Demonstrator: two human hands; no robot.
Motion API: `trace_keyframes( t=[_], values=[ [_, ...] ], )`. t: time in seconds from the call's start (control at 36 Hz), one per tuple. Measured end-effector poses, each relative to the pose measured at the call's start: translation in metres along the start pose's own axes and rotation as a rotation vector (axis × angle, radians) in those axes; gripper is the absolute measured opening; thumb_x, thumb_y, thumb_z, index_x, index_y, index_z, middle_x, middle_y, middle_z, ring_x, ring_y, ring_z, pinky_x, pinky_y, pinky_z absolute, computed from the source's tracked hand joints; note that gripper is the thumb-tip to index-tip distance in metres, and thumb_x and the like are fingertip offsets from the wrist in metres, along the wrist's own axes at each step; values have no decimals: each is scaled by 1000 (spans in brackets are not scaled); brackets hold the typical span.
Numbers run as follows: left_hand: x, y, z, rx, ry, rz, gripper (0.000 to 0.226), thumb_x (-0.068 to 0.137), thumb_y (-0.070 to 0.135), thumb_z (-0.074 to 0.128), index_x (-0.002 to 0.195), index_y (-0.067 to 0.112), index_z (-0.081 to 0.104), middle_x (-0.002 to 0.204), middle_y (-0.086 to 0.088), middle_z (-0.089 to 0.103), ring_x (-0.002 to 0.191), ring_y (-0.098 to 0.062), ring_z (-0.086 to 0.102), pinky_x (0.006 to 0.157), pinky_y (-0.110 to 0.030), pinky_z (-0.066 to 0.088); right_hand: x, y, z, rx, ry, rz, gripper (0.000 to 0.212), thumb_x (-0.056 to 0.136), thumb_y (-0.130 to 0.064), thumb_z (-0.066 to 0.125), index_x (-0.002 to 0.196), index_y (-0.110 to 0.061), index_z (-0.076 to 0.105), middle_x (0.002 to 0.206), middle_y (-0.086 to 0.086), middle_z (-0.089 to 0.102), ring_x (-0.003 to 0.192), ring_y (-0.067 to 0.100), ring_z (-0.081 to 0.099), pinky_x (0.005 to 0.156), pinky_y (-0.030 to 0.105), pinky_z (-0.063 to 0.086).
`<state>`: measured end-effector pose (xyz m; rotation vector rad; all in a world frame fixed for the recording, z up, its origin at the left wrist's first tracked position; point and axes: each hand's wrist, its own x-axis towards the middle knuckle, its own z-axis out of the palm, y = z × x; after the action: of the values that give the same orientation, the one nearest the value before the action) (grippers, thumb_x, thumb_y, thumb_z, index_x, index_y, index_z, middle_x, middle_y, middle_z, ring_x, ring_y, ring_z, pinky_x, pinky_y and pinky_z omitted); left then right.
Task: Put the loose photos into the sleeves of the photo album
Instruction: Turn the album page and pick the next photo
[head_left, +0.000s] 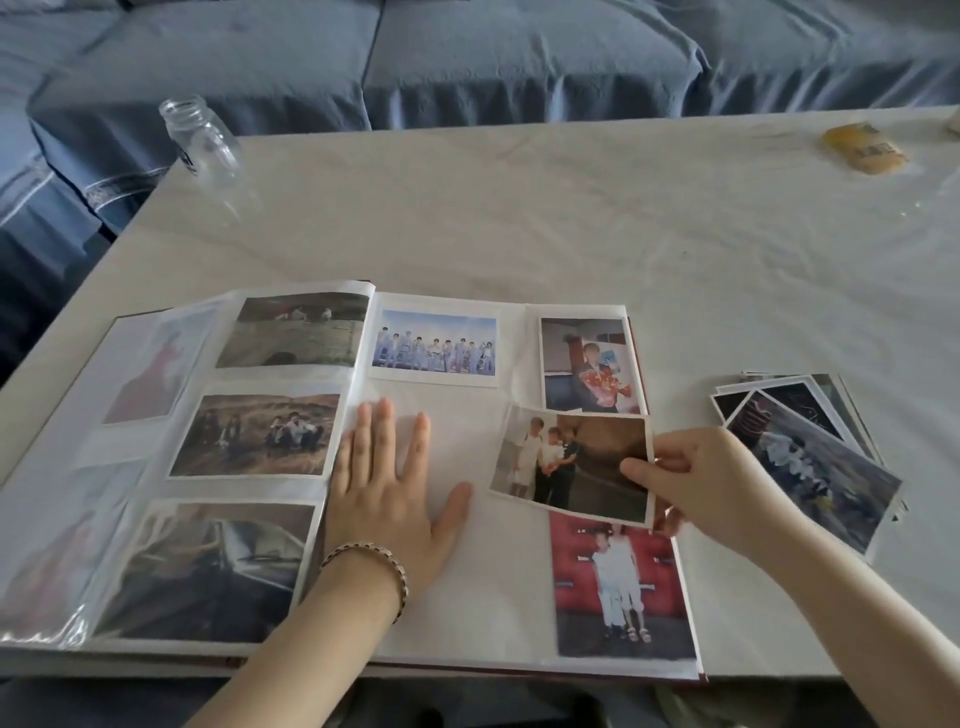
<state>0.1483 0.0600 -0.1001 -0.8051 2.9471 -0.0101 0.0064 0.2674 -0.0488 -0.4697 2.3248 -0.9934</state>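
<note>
The photo album (457, 613) lies open at the table's near edge, with several photos in the sleeves of both pages. My left hand (389, 493) rests flat, fingers straight, on the right page beside the spine. My right hand (691, 480) pinches the right edge of a loose photo (571, 467) of people standing, held tilted over the right page between a portrait photo above and a red-background photo (618, 582) below. A fanned pile of loose photos (810, 452) sits on the table right of the album.
An empty clear glass jar (200, 140) stands at the table's far left corner. A yellow packet (865, 148) lies at the far right. A blue-grey sofa (467, 57) runs behind the white-covered table (519, 218).
</note>
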Motion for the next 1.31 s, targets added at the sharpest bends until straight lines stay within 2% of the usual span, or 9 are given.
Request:
trace_keyframes(
  t=[0.22,0.31,0.36,0.42,0.47,0.58,0.86,1.14,1.31],
  values=[
    [1,4,-7,0,-5,15,75,93,60,11,135,6,40,138,-25,42,127,-40,42,109,-36,10,34,-16,17,66,-167,20,12,88,-14,63,77,-9,65,46,-5,62,38,10,57,48,22,50],
    [2,3,-13,117,-11,37,83,84,61,-7,147,14,18,150,-23,9,140,-40,19,117,-39,1,37,-23,26,43,-177,-12,19,89,-16,62,71,-18,62,47,-9,62,38,8,57,47,20,49],
    [5,4,-27,94,-3,89,71,88,54,14,141,14,38,147,-23,32,134,-39,34,111,-42,21,37,-25,30,29,-173,-14,13,89,-18,61,76,-18,64,53,-10,64,39,7,58,48,20,50],
    [14,-1,-43,20,39,156,39,94,31,33,119,15,58,126,-8,57,119,-26,50,108,-37,32,36,-26,30,26,-163,-18,8,90,-22,61,89,-16,66,67,-3,68,40,7,59,52,23,53],
    [32,-15,-50,-33,51,220,31,97,19,32,112,19,59,117,4,58,111,-15,50,113,-33,21,33,-26,29,14,-117,-31,9,91,-25,58,93,-19,64,76,1,70,41,4,58,52,21,53],
    [65,-53,-54,-37,53,227,47,97,19,21,139,26,42,150,10,30,143,-11,13,114,-32,-2,29,-20,26,81,-7,-9,12,90,-16,58,99,-13,65,74,3,69,53,12,65,52,23,55],
    [72,-73,-29,-231,116,221,57,85,27,20,135,24,49,147,17,34,144,-15,12,113,-37,5,30,-26,34,205,-33,55,19,88,-4,60,74,-15,66,55,-3,67,50,11,65,51,21,55],
    [73,-73,-29,-236,112,203,42,99,13,32,137,26,45,147,18,33,144,-12,5,114,-34,-1,39,-52,56,277,-137,104,20,89,-2,59,71,-7,66,62,10,67,47,14,63,51,23,56],
    [73,-74,-27,-250,120,214,52,92,23,20,136,25,47,147,16,35,144,-14,8,114,-37,1,39,-55,52,287,-125,200,20,92,-21,57,79,-9,67,68,7,69,51,12,64,53,23,57]
  ],
)
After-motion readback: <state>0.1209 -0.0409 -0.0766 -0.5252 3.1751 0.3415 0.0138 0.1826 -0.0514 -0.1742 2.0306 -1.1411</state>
